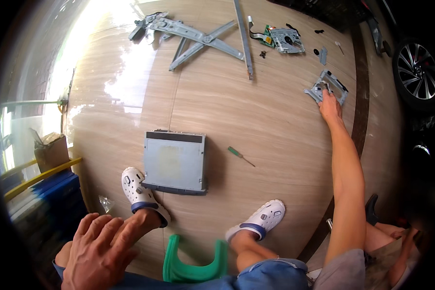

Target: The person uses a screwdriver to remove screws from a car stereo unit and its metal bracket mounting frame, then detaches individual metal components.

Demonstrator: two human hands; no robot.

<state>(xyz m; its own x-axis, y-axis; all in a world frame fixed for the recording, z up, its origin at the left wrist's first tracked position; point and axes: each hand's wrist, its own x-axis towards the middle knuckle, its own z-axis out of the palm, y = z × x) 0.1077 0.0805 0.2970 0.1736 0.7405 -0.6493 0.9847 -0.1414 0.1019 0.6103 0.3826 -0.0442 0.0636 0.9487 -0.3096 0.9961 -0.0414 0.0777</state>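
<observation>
My right hand (330,105) is stretched far out to the right. Its fingers are closed on the near edge of a grey metal bracket frame (342,86) at the floor; the fingertips are partly hidden. Over my left knee lies my left hand (100,249), with nothing in it and its fingers stretched out. A flat grey metal box (174,162) with a dark front edge, like a car stereo unit, lies between me and the far parts. To its right is a screwdriver (240,156) with a green handle.
Farther off lie a scissor-type metal window regulator (206,39), a long metal strip (244,41), a disc mechanism (287,40) with a green circuit board, and small loose parts. A green plastic stool (195,271) is beneath me. A car wheel (417,71) stands right; another person's leg (379,237) shows lower right.
</observation>
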